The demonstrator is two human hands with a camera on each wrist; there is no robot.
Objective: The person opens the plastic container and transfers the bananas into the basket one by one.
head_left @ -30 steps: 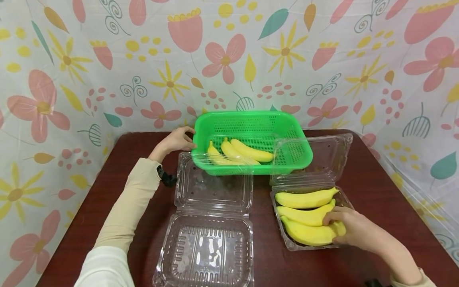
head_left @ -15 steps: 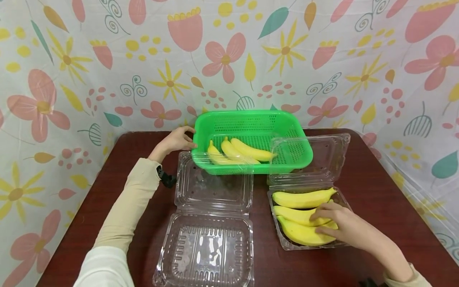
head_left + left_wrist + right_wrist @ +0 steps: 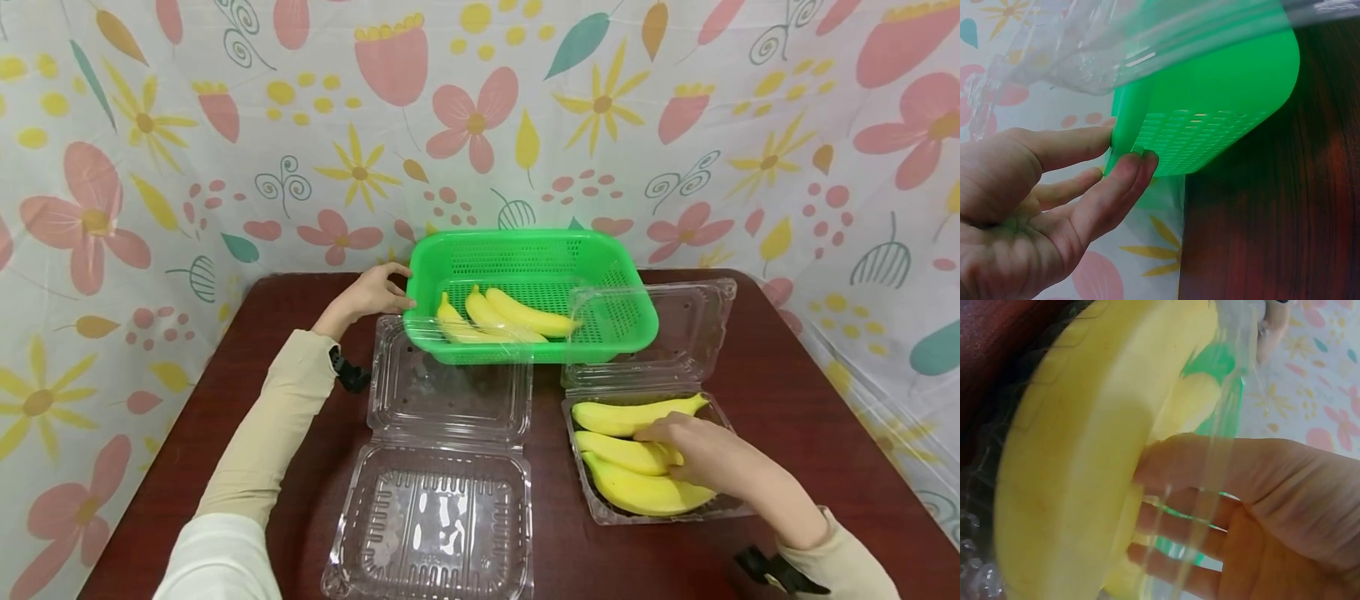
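My left hand point(image 3: 372, 292) holds the left rim of the green plastic basket point(image 3: 517, 240); in the left wrist view the rim passes between thumb and fingers. Three bananas point(image 3: 528, 315) lie inside that basket. On the right, my right hand point(image 3: 712, 457) reaches into a clear clamshell box point(image 3: 592, 505) and grips the right end of its middle banana point(image 3: 617, 452), covering that end. The back banana point(image 3: 633, 415) and the front banana point(image 3: 641, 493) lie on either side of it. A large banana point(image 3: 1072, 456) fills the right wrist view beside the thumb.
A second clear clamshell box point(image 3: 431, 525) stands open at front centre with nothing in it. Its raised lid point(image 3: 450, 383) and the right box's lid point(image 3: 675, 333) overlap the basket's front in view. A flowered cloth point(image 3: 480, 125) hangs behind the dark red table point(image 3: 600, 567).
My right hand has moved left and slightly up, from the right ends of the front and middle bananas onto the middle banana. My left hand has stayed at the basket rim.
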